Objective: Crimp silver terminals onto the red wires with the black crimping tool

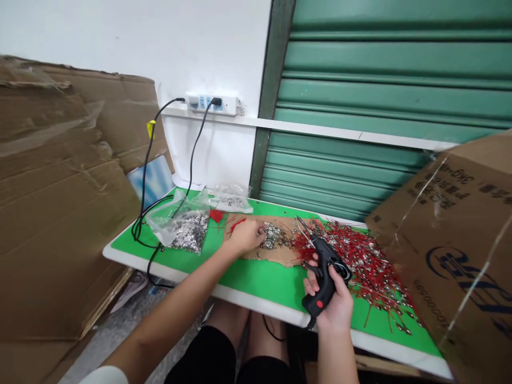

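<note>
My right hand (338, 304) is wrapped around the grip of a black soldering gun (328, 261), whose thin metal tip points up and to the left. My left hand (246, 236) has its fingertips pinched together at the edge of a small heap of shiny metal pieces (272, 234); what they hold, if anything, is too small to make out. That heap lies on a brown cardboard sheet (280, 256). Beyond the soldering gun spreads a large pile of red wires with metal ends (366, 256). A few red wires (236, 226) lie beside my left hand.
The green table top (248, 274) also bears an open plastic bag of metal pieces (190, 229) and a second clear bag (232, 201). Black cables run to a power strip (228, 104) on the wall. Cardboard boxes stand left (60, 213) and right (452, 240).
</note>
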Demonstrator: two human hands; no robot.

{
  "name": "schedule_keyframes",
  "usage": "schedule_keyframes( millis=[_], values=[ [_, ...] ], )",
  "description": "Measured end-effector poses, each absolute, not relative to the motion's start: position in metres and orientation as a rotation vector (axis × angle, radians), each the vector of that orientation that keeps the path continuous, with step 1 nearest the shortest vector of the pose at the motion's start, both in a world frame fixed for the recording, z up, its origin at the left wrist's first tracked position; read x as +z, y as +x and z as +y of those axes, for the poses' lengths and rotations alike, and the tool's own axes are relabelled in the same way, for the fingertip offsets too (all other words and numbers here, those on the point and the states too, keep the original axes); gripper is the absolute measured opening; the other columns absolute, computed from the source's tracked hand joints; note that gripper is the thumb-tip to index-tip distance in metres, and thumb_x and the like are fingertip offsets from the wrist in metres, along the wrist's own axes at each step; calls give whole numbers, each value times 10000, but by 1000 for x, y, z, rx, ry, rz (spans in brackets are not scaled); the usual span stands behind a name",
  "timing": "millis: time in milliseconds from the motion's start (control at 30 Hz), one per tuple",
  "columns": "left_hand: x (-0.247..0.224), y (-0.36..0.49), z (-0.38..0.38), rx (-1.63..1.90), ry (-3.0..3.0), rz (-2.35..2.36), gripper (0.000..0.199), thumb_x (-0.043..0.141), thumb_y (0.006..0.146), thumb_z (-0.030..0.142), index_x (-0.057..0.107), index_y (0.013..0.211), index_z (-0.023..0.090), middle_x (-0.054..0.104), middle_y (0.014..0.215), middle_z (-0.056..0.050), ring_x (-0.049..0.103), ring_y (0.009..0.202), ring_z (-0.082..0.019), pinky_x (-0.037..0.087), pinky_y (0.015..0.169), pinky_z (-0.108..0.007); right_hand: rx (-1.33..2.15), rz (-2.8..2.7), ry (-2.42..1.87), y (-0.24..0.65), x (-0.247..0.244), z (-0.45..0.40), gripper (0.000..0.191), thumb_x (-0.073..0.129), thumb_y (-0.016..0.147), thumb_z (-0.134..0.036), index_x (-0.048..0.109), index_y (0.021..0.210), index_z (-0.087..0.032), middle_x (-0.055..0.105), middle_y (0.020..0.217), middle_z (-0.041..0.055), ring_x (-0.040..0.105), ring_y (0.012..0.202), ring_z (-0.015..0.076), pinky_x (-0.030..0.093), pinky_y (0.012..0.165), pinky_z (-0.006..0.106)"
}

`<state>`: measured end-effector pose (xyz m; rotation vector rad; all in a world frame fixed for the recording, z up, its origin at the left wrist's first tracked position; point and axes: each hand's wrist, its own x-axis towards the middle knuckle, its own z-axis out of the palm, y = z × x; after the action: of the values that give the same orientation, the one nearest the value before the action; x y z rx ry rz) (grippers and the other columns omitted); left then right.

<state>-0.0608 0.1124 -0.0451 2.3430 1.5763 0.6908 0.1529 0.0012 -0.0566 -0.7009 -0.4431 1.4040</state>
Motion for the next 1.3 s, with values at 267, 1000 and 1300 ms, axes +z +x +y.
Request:
schedule_keyframes(
  millis=[267, 1000, 1300],
  values=[
    [-38, -47, 112, 509, 2417, 1583, 197, 545, 816, 267, 728, 876, 224, 726, 835, -45, 665, 782, -187, 489, 699, -251, 1428, -412, -678, 154, -59, 3, 236, 693, 762, -311, 706, 946, -164, 672, 826, 45, 389, 455, 68, 377, 378, 189],
    [-41, -96, 100, 605, 2264, 1535, 179, 545, 848, 235, 714, 895, 193, 725, 827, -26, 639, 741, -145, 469, 706, -228, 1417, -444, -692, 153, -60, 7, 221, 699, 740, -314, 702, 907, -170, 679, 849, 58, 382, 449, 69, 354, 366, 205],
    [-53, -112, 101, 583, 2219, 1506, 161, 588, 806, 243, 729, 869, 198, 740, 856, -12, 658, 771, -146, 464, 681, -216, 1393, -453, -739, 153, -59, 6, 270, 712, 720, -320, 709, 934, -155, 679, 836, 68, 373, 450, 73, 348, 360, 207]
  ],
)
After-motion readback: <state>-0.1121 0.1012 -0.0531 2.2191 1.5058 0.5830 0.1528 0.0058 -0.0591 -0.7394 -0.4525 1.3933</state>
